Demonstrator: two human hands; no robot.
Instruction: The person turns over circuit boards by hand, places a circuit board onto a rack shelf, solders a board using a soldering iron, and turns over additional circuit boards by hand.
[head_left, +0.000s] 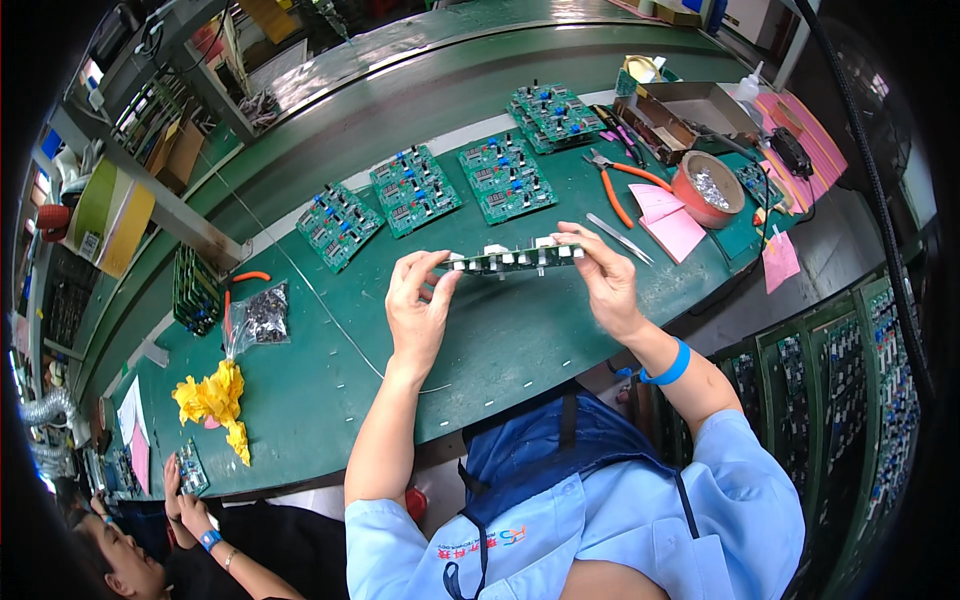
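Observation:
A green circuit board with white connectors along its edge is held up edge-on over the green bench. My left hand pinches its left end between thumb and fingers. At the opposite end, my right hand grips it the same way, a blue band on that wrist. Beyond my hands, similar boards lie in a row: a left board, a middle board and a right board. A stack of boards sits farther back. Tweezers lie just past my right hand.
To the right are orange-handled pliers, pink paper, a round tub of small metal parts and an open box. At left are a bag of components and yellow cloth. A co-worker's hands hold another board nearby.

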